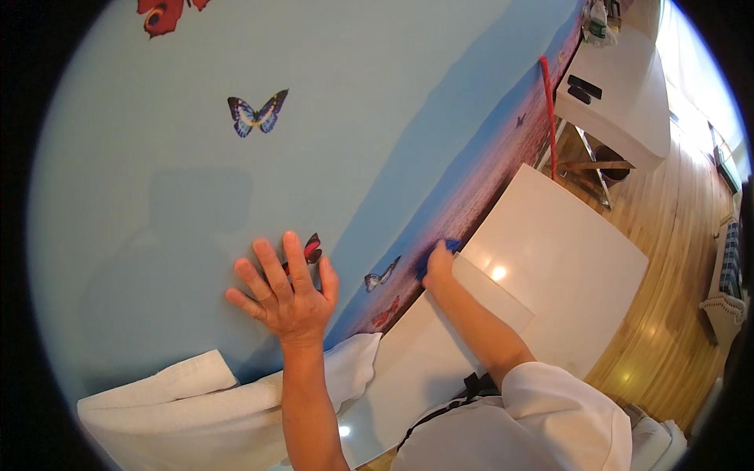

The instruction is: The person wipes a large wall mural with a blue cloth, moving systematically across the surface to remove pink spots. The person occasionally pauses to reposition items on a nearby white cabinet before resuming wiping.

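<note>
My left hand point(288, 294) is spread flat against the pale blue wall point(353, 135), fingers apart and pointing upward. It partly covers a red and black butterfly picture point(313, 249). To its right, my right hand point(439, 269) presses a blue cloth point(452, 244) to the lower wall, where the printed pink band point(477, 200) meets the table. Most of the cloth is hidden under the hand. My right forearm reaches over a clear flat sheet point(495, 291) lying on the glossy white tabletop point(565, 235). A white and blue butterfly picture point(382, 275) lies between my hands.
White towels point(171, 394) lie along the wall at lower left. A red pole point(549, 118) leans by the table's far corner. Beyond it stands a white table point(624, 88) with dark small objects point(583, 88) and a plastic bottle point(597, 23). Wooden floor point(654, 282) runs along the right.
</note>
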Available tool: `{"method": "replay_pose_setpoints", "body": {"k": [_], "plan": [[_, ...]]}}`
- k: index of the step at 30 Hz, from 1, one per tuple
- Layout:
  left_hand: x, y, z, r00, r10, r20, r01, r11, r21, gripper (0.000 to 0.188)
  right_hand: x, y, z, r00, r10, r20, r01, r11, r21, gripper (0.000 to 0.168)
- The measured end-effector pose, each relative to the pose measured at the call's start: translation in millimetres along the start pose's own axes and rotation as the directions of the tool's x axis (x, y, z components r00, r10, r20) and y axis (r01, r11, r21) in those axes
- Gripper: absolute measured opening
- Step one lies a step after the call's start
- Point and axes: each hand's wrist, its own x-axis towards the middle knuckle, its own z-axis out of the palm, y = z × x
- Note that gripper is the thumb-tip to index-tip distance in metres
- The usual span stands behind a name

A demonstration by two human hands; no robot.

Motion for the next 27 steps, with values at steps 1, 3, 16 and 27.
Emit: {"method": "replay_pose_setpoints", "body": {"k": [1,3,16,27], "plan": [[-14.0,-7.3,-1.8,0.999,-0.011,0.031,0.010,1.000,0.024,0.076,-26.7,21.6,2.9,0.991,0.133,-0.018,-0.134,0.981,-0.141,0.074],[-12.6,-8.4,-2.7,1.000,-0.009,0.023,0.009,1.000,0.024,0.077,-36.3,58.4,-9.2,0.953,0.295,0.075,-0.290,0.954,-0.075,0.066],[-38.2,-20.9,-10.0,0.995,-0.035,0.092,0.028,0.997,0.072,0.079,-47.5,9.1,17.2,0.993,0.033,-0.114,-0.042,0.996,-0.081,0.071],[-9.9,-8.0,-3.6,1.000,-0.015,0.022,0.014,0.999,0.030,0.075,-197.9,4.4,45.0,0.358,-0.669,0.651,0.926,0.165,-0.340,0.086]]}}
